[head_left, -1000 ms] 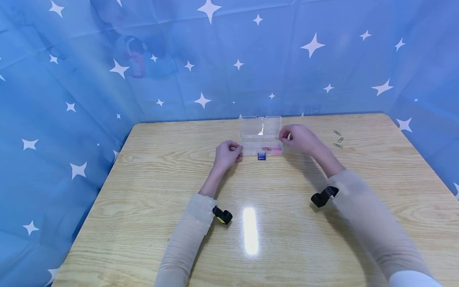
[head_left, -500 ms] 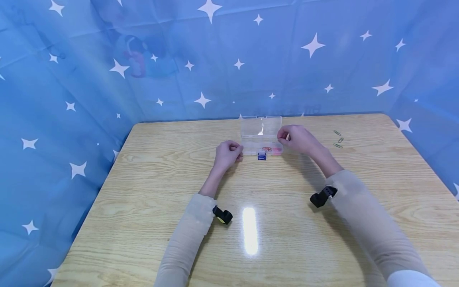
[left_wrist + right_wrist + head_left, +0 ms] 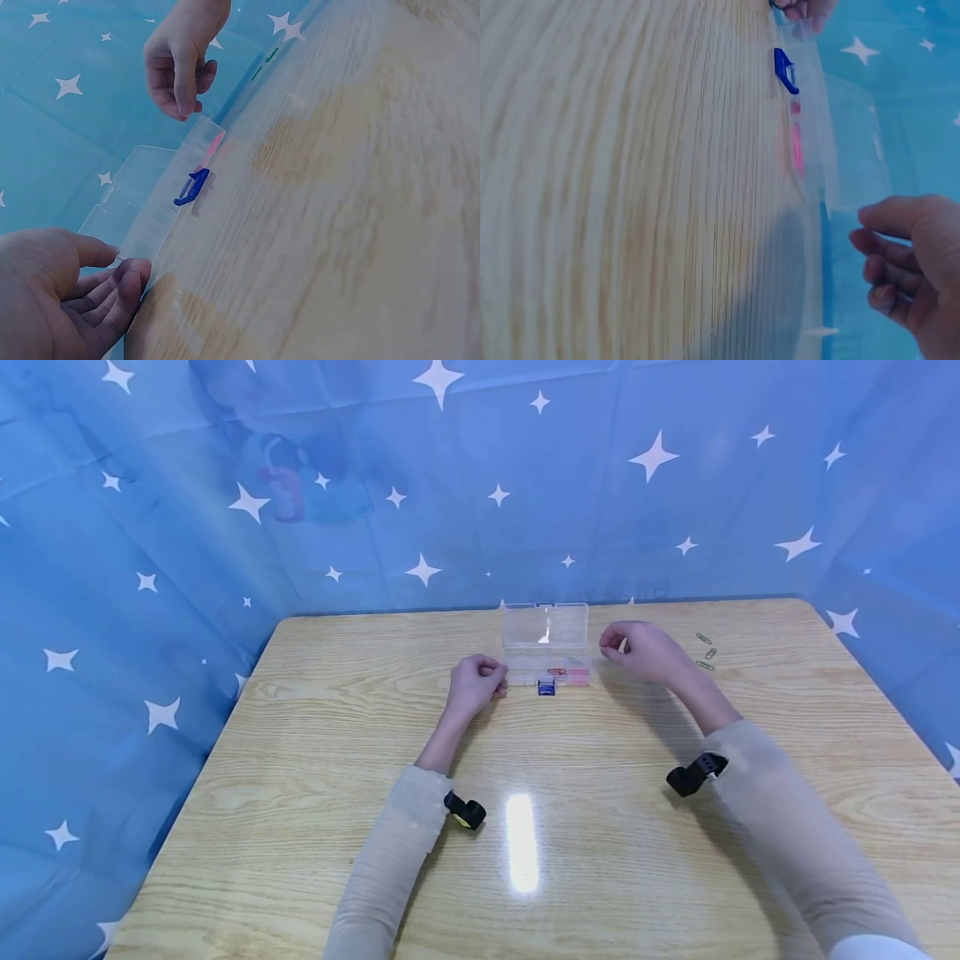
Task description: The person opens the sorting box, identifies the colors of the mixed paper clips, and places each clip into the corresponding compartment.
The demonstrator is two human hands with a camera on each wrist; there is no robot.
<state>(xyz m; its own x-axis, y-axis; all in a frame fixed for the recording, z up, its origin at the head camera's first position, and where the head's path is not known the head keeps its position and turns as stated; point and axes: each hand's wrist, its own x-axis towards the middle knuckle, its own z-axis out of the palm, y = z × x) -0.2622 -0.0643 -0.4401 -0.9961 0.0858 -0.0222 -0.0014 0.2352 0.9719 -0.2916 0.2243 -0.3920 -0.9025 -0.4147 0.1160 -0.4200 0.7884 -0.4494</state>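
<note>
A clear plastic compartment box (image 3: 525,673) stands on the table with its lid (image 3: 545,624) raised at the back and a blue latch (image 3: 547,687) at the front. My left hand (image 3: 476,683) holds the box's left end, thumb and fingertips at its corner. Off the right end, my right hand (image 3: 637,650) hovers with loosely bent fingers and nothing between them. Inside the front row lie red paper clips (image 3: 557,672) and pink ones (image 3: 577,677). A faint green paper clip (image 3: 573,659) shows in a back compartment.
Several green paper clips (image 3: 705,665) lie loose on the wooden table (image 3: 360,710), right of my right hand. A blue curtain (image 3: 360,460) with white stars hangs close behind the table's far edge.
One second ago my right hand pinched a green paper clip over the box's right end. It has let go of the clip and moved right. The left hand stays in place.
</note>
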